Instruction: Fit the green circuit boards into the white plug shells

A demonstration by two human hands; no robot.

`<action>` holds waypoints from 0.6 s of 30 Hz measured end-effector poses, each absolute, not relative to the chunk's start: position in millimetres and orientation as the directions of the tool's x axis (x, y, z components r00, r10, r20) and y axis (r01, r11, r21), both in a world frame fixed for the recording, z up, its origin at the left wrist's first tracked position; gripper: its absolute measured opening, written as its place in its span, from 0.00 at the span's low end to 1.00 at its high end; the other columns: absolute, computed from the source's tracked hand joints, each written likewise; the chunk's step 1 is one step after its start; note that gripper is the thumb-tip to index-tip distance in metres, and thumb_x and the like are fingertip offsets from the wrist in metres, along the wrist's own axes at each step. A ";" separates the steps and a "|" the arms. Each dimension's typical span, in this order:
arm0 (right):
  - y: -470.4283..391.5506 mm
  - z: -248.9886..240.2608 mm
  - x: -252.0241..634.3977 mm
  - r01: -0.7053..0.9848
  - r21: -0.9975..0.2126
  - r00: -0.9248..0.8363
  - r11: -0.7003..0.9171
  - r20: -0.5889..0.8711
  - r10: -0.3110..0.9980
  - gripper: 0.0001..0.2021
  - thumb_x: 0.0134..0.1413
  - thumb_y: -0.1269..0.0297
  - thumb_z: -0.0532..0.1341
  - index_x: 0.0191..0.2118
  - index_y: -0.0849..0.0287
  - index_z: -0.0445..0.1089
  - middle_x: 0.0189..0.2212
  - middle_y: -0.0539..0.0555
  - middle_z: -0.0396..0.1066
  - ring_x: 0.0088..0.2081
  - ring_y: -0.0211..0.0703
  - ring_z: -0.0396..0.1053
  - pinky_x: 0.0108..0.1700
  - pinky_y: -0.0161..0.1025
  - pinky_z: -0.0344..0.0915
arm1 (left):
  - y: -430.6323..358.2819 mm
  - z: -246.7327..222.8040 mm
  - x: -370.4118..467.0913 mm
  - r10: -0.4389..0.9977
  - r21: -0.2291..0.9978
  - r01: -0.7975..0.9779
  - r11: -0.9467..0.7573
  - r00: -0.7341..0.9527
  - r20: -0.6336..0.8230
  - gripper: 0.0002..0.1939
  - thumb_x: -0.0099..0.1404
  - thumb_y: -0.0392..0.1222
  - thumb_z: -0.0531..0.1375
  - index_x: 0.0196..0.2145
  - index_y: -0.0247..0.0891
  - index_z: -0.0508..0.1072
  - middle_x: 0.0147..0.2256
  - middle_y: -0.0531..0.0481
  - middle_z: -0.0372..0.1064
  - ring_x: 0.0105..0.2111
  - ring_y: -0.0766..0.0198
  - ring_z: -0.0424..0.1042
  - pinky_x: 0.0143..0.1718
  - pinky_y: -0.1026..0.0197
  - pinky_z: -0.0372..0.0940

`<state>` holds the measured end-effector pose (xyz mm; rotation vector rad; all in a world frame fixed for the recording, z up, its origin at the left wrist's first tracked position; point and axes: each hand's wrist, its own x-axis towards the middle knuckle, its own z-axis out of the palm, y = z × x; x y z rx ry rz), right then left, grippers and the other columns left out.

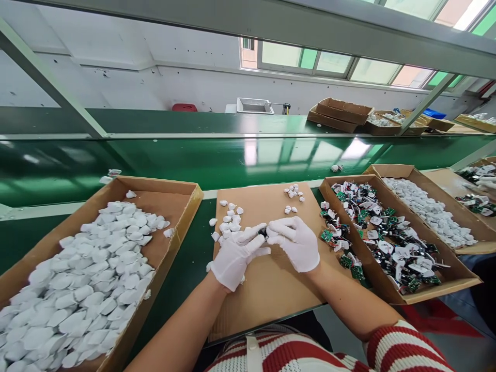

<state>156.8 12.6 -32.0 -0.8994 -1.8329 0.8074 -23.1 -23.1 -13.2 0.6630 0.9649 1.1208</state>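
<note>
White-gloved left hand [236, 257]: pinching a small black part [263, 232]
Right hand [297, 245]: close beside it, can't tell its grip
Black part: probably mid-fitting, next move wants steadiness

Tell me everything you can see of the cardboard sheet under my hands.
The cardboard sheet is brown, flat and roughly rectangular, lying on the green worktop between the left box and right box. Small white pieces rest on its left and far parts; circuit boards lie along its right edge. Your left hand and right hand are above it; contact is unclear.
</note>
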 end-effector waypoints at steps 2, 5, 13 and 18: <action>12.5 -27.7 153.4 0.255 -0.783 -0.372 0.567 0.462 0.805 0.15 0.64 0.51 0.61 0.47 0.53 0.80 0.39 0.55 0.75 0.41 0.46 0.72 0.46 0.43 0.72 | -23.7 -12.6 -21.8 0.955 0.868 -0.400 0.295 0.099 -0.279 0.30 0.50 0.54 0.74 0.49 0.41 0.80 0.51 0.43 0.76 0.55 0.43 0.72 0.47 0.46 0.77; 10.7 -24.9 151.5 0.259 -0.721 -0.383 0.642 0.534 0.754 0.20 0.66 0.48 0.58 0.52 0.52 0.78 0.42 0.57 0.74 0.43 0.46 0.73 0.48 0.43 0.73 | -25.8 -10.7 -21.4 0.974 0.927 -0.301 0.224 0.035 -0.224 0.31 0.56 0.56 0.68 0.55 0.41 0.77 0.55 0.41 0.74 0.55 0.43 0.73 0.45 0.46 0.77; 7.2 -31.2 153.8 0.240 -0.765 -0.229 0.598 0.554 0.801 0.08 0.61 0.57 0.66 0.44 0.45 0.82 0.37 0.52 0.79 0.38 0.44 0.77 0.41 0.40 0.74 | -30.1 -20.7 -24.6 0.998 0.991 0.126 -0.040 -0.034 0.044 0.19 0.62 0.49 0.62 0.50 0.45 0.80 0.49 0.47 0.78 0.47 0.53 0.76 0.52 0.51 0.72; 7.2 -29.4 155.2 0.205 -0.804 -0.238 0.559 0.513 0.825 0.05 0.59 0.60 0.68 0.39 0.45 0.83 0.33 0.51 0.78 0.35 0.41 0.76 0.38 0.38 0.73 | -32.1 -34.4 -25.1 0.984 0.940 0.305 -0.152 -0.038 0.172 0.19 0.63 0.47 0.61 0.50 0.45 0.81 0.45 0.48 0.79 0.48 0.56 0.74 0.58 0.53 0.66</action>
